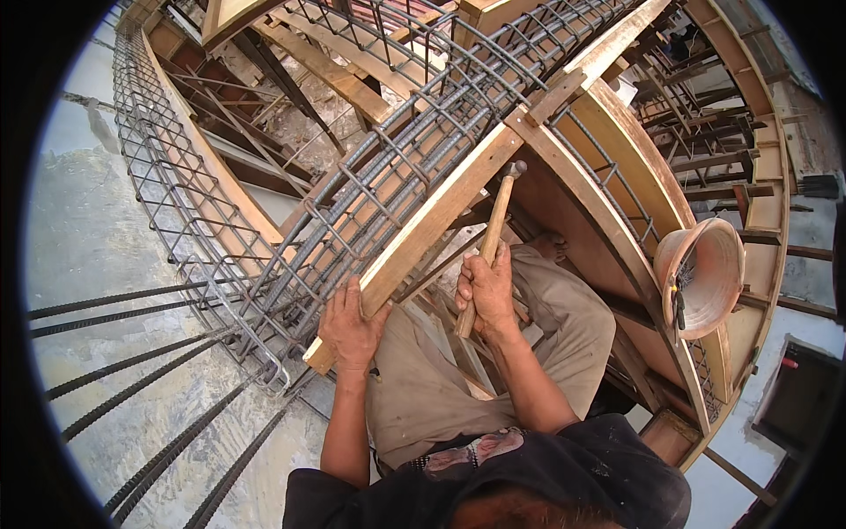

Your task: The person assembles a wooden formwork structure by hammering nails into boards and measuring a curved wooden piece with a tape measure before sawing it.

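Observation:
In my right hand [488,284] is a hammer [495,225], its wooden handle gripped partway along and its metal head pointing away from me. The head is close to the inner side of a pale wooden beam [441,216]; whether they touch I cannot tell. My left hand [350,328] is wrapped over the near end of that beam, thumb on one side and fingers on the other. Just left of the beam runs a cage of steel rebar [352,207]. A darker board [608,216] meets the beam's far end at a corner.
A terracotta-coloured bucket [705,278] hangs or rests on the formwork at right. Several ribbed bars [167,450] stick out at lower left over a grey concrete wall [106,203]. Another rebar cage [150,150] runs up the left. Between the boards are open gaps beneath me.

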`<state>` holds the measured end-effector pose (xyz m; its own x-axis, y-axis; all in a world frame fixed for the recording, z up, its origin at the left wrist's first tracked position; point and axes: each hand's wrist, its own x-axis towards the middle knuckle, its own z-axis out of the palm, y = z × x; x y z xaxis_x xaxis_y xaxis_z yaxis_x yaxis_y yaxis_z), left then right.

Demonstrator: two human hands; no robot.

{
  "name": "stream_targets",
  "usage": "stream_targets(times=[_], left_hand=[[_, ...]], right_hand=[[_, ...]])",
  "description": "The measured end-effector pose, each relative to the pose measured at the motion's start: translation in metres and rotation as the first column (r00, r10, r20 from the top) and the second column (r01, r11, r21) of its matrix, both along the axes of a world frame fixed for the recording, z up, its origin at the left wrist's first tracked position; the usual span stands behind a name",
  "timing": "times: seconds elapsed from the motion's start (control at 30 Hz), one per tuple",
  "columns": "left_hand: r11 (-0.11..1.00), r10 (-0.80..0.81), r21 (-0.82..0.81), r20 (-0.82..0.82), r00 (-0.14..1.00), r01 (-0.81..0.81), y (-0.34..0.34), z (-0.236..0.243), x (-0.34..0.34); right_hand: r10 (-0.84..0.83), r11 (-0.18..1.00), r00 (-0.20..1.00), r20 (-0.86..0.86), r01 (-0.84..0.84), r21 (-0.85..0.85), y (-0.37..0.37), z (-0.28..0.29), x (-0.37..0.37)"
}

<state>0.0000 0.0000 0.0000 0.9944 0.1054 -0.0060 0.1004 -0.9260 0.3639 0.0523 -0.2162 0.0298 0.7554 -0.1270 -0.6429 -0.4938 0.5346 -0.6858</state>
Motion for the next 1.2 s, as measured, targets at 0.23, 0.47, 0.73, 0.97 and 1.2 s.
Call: stream_targets(times=[0.23, 0.47, 0.73, 0.97, 1.2], left_hand=[[0.999, -0.011, 0.03, 0.009, 1.0, 0.01, 0.0, 0.003, 0.0], [0.999, 0.003, 0.038, -0.054, 0.999, -0.001, -0.005, 0.009, 0.008], [0.979, -0.183, 0.101, 0.028, 0.983, 0.18, -0.048, 0.024, 0.059], [0.961, -0.22, 0.152, -0.089, 0.972, 0.231, -0.066, 0.005, 0.085], [0.969, -0.074, 0.215, -0.215, 0.974, 0.121, -0.066, 0.004, 0.085]], right_hand=[[0.01, 1.0, 0.995, 0.096, -0.009, -0.009, -0.012, -0.011, -0.012], [0.065, 0.998, 0.973, -0.22, -0.057, 0.041, -0.06, -0.085, -0.054], [0.002, 0.963, 0.951, -0.309, 0.081, 0.256, -0.062, -0.1, -0.076], [-0.018, 0.897, 0.912, -0.409, 0.196, 0.396, -0.052, -0.122, -0.076], [0.013, 0.854, 0.919, -0.393, 0.194, 0.482, -0.044, -0.127, -0.081]])
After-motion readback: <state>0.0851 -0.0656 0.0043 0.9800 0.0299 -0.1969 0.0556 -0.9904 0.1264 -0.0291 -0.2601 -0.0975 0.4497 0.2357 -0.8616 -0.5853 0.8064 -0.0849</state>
